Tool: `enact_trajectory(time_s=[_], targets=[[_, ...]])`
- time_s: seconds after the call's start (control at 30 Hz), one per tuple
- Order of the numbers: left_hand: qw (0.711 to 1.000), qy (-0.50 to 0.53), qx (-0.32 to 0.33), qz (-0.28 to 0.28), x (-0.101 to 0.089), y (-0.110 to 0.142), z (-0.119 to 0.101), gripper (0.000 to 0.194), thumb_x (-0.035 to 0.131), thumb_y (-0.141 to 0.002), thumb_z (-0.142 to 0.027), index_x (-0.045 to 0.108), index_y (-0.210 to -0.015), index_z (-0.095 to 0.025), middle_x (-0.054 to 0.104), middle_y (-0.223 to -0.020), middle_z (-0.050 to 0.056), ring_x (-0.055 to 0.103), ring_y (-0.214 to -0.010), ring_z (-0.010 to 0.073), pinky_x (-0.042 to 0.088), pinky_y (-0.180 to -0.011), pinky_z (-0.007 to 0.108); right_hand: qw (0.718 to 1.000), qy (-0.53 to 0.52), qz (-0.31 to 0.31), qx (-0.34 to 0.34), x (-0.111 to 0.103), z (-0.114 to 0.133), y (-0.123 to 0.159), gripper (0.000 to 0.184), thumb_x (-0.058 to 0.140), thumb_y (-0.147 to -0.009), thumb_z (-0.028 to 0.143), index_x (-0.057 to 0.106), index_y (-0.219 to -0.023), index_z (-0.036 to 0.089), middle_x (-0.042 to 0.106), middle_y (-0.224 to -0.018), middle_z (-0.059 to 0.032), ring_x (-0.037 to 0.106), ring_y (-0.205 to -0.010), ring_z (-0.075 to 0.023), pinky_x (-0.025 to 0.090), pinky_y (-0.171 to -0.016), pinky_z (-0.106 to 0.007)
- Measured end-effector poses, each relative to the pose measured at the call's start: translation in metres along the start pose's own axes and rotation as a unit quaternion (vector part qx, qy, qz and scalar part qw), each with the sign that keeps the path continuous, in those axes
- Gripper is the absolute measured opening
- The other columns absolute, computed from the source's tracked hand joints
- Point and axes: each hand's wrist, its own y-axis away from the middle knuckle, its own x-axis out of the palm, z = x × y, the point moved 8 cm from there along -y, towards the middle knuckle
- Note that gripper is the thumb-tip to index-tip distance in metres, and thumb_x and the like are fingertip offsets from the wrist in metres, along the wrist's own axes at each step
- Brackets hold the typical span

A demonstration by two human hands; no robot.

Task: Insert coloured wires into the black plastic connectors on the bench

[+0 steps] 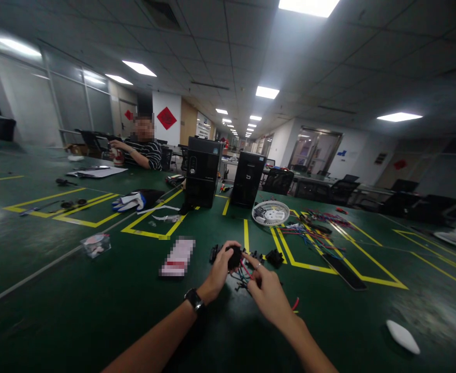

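A small, dark, rounded part [234, 257] sits in my left hand [223, 267], whose thumb and fingers are closed around it. My right hand [265, 287] reaches in from the right with its index finger stretched out to the edge of that part. The other right fingers are curled, and nothing shows between them. Below the part, red and green-blue wires [245, 270] run down between my hands; where they attach cannot be made out. Black pieces lie on the table beyond both hands, among them a black block [275, 258] to the right.
Two black computer towers [203, 173] [247, 178] stand ahead on the green table [96, 321]. A white basket [270, 213] and loose coloured wires [321, 235] lie right; a blurred pink-white rectangle [178, 256], plastic bag [96, 244] and gloves [134, 201] left. Another person [144, 150] sits across.
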Motion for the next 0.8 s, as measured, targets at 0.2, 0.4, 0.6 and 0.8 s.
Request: enact_trajectory(time_s=[0.2,0.4,0.6,0.8], targets=[[0.999,-0.018,0.026,-0.009,0.005,0.008,-0.007,0.026,0.049,-0.086,-0.041,0.06,-0.099,-0.021,0.057,-0.087,0.003,0.051,-0.066,0.0131,0.042,-0.055,0.021,1.0,-0.004,0.0,-0.001,0.001,-0.001,0.0,0.056,0.044,-0.078,0.012,0.052,-0.133,0.016,0.057,-0.059,0.0031,0.045,-0.052,-0.0114,0.036,-0.055,-0.022],[0.996,-0.01,0.027,-0.079,0.002,0.009,-0.003,0.038,0.045,-0.086,-0.055,0.057,-0.097,-0.02,0.055,-0.091,0.004,0.052,-0.072,0.0142,0.042,-0.054,0.02,0.998,-0.055,-0.025,-0.006,0.022,-0.002,0.003,0.051,0.039,-0.089,0.02,0.042,-0.14,0.013,0.072,-0.093,-0.008,0.061,-0.069,-0.0163,0.048,-0.07,-0.026],[0.997,-0.021,0.049,-0.051,0.005,0.01,-0.009,0.039,0.05,-0.085,-0.054,0.06,-0.095,-0.018,0.058,-0.084,0.005,0.055,-0.072,0.015,0.043,-0.056,0.021,0.994,-0.003,0.092,-0.063,-0.009,0.012,-0.014,0.041,0.037,-0.095,0.03,0.057,-0.129,0.018,0.07,-0.109,-0.011,0.066,-0.096,-0.0215,0.049,-0.084,-0.031],[0.96,0.159,0.083,-0.213,-0.024,-0.002,-0.018,0.037,0.04,-0.09,-0.053,0.054,-0.1,-0.02,0.056,-0.076,0.001,0.053,-0.059,0.0115,0.042,-0.054,0.023,0.989,0.124,0.06,-0.06,-0.016,0.031,-0.013,0.041,0.034,-0.095,0.022,0.052,-0.133,0.022,0.072,-0.102,-0.0099,0.069,-0.083,-0.0207,0.049,-0.075,-0.029]])
